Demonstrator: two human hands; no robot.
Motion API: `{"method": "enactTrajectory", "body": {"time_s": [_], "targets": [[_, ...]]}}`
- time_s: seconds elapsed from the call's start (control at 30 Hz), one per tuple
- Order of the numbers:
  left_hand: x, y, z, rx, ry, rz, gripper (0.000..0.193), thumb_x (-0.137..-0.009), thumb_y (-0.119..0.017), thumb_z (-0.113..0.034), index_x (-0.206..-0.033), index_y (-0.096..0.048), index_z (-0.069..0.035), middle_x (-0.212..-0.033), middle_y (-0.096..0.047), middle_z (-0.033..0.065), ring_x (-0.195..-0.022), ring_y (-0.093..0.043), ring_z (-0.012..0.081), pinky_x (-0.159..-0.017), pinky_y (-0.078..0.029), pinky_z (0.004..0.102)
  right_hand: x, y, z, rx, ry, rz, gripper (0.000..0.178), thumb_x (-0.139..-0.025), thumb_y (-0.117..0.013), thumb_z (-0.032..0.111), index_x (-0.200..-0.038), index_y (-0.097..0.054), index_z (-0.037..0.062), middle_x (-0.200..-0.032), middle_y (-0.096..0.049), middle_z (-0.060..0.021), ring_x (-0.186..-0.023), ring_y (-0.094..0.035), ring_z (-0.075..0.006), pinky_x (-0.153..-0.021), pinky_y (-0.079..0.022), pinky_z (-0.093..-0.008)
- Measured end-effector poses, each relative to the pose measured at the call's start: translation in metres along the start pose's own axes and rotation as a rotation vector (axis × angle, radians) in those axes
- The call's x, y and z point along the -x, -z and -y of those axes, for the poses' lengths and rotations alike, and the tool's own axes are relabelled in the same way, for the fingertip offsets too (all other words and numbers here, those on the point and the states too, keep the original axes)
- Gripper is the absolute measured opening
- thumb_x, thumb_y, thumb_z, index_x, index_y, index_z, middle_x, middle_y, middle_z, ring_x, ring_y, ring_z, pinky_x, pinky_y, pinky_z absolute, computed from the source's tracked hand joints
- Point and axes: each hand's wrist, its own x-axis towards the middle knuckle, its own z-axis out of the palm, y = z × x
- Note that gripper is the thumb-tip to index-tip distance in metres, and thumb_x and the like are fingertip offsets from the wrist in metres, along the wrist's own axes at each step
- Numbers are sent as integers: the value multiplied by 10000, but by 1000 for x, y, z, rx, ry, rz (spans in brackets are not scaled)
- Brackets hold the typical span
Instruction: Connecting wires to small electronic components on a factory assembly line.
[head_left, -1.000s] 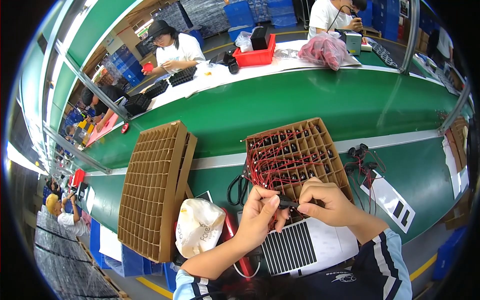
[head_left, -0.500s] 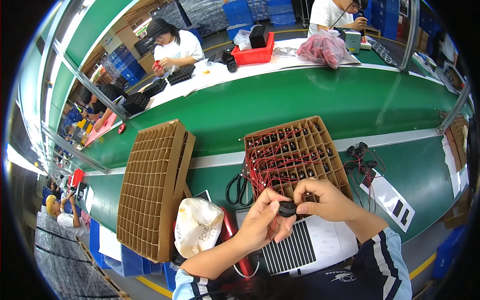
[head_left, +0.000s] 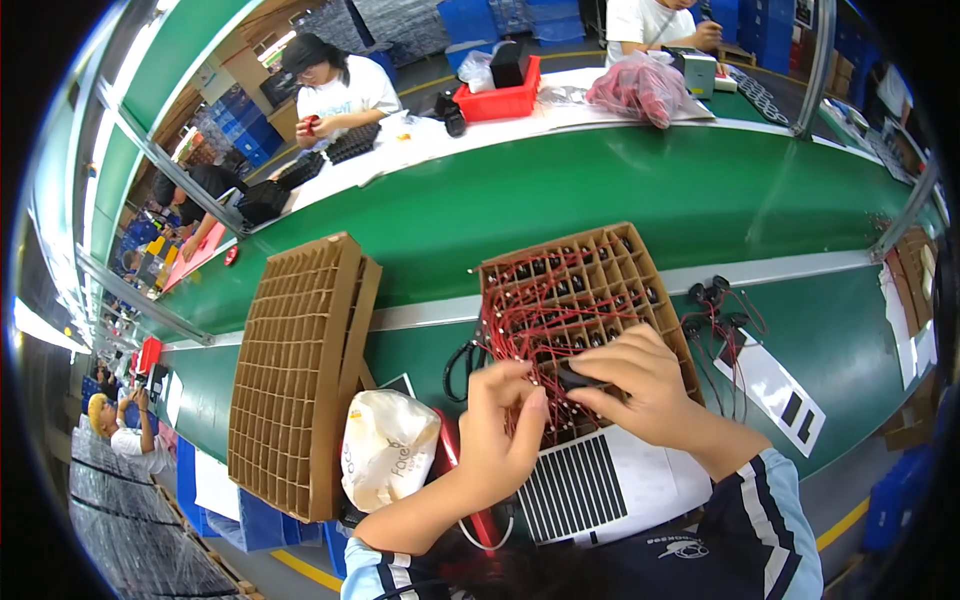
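A round black part (head_left: 574, 377), resembling a small speaker, is pinched between the thumb and fingers of my right hand (head_left: 635, 385). That hand is over the near side of a divided cardboard box (head_left: 668, 335). Several compartments of the box hold similar black parts, and a tangle of red wires (head_left: 515, 312) lies over its left side. Beside the wires, my left hand (head_left: 500, 430) is raised with thumb and forefinger curved and apart. Nothing clearly shows between them. My fingers and the wires hide the box's near compartments.
Left stand two stacked cardboard divider trays (head_left: 290, 380), with a white bag (head_left: 388, 450) beside them. Black scissors (head_left: 460, 370) lie left of the box. A striped sheet (head_left: 575, 490) lies in front. More wired black parts (head_left: 712, 295) rest at the right. Other people work across the green bench.
My left hand has let go of the black part and moved left. My right hand now holds the part alone, slightly farther forward over the box.
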Motion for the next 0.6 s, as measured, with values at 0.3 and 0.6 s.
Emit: {"method": "enactTrajectory", "body": {"time_s": [0.3, 0.6], "targets": [[-12, -4, -11, 605, 544, 205, 316, -919, -389, -144, -1173, -233, -40, -840, -570, 169, -607, -622, 219, -482, -492, 253, 4, -4, -4, 83, -7, -11, 206, -658, -696, 180, -800, -618, 53, -787, -613, -28, -686, -551, -176, -664, -384, -307], [-3, -9, 7, 711, 454, 170, 218, -907, -424, -116, -1060, -274, -72, -696, -561, 148, -580, -602, 200, -497, -492, 274, 3, -4, 7, -6, -32, 24, 217, -683, -683, 161, -844, -605, 38, -786, -610, -47, -704, -559, -182, -690, -387, -311]]}}
